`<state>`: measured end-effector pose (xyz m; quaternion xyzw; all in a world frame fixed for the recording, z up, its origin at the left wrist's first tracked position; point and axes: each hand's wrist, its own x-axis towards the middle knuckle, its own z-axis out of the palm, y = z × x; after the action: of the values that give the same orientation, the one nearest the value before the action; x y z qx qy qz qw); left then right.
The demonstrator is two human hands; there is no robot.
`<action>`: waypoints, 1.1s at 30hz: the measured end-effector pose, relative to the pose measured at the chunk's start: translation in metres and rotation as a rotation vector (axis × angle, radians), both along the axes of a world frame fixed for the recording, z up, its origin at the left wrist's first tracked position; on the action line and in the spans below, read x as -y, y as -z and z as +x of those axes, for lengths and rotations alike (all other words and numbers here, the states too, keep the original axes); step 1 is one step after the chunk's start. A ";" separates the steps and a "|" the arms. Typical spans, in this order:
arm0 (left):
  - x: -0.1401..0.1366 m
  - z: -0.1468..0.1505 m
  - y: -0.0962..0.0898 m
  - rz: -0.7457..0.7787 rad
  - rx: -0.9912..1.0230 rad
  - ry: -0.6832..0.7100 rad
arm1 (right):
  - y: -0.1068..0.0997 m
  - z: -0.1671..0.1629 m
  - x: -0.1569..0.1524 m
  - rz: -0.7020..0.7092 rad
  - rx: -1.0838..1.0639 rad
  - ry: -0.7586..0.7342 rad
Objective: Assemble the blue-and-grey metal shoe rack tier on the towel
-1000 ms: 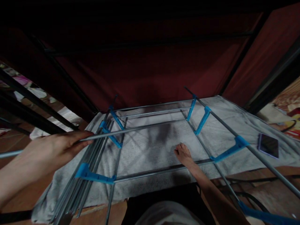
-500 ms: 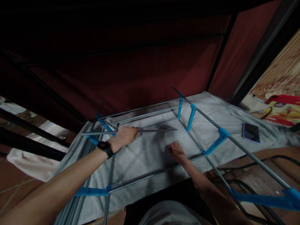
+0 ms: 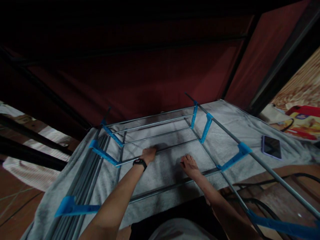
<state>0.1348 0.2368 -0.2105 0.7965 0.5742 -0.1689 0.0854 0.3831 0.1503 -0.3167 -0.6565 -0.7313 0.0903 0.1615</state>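
My left hand [image 3: 149,155], with a black watch at the wrist, is closed around a thin grey metal tube [image 3: 177,145]. That tube runs crosswise between a blue plastic bracket [image 3: 103,154] on the left and another blue bracket [image 3: 206,128] on the right. Just above the grey cloth, my right hand [image 3: 190,165] has its fingers curled in; whatever they hold, if anything, is hidden. Both hands are inside a frame of grey tubes and blue brackets, between its rear crossbars [image 3: 155,124] and a front crossbar [image 3: 162,189].
Several loose grey tubes [image 3: 77,190] lie bundled along the left side. A phone [image 3: 271,147] rests on the grey cloth [image 3: 232,120] at right. Behind the frame stands a dark red panel [image 3: 150,80]. A red and yellow bag [image 3: 306,121] is at far right.
My left hand has brought the tube nearer to me and lined it up between the left and right brackets. My right hand has barely moved.
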 end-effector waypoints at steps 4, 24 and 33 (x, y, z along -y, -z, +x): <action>0.011 0.005 0.020 0.063 0.042 -0.009 | 0.004 0.001 0.002 0.016 -0.029 -0.026; 0.008 0.034 0.019 0.396 0.208 0.093 | 0.012 0.001 -0.007 0.007 0.011 -0.001; -0.020 0.059 -0.011 0.382 0.209 0.148 | 0.007 -0.002 -0.014 -0.011 0.027 -0.001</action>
<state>0.1938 0.2572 -0.1994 0.8514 0.5237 0.0205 -0.0205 0.3810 0.1640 -0.3234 -0.6581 -0.7333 0.0855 0.1479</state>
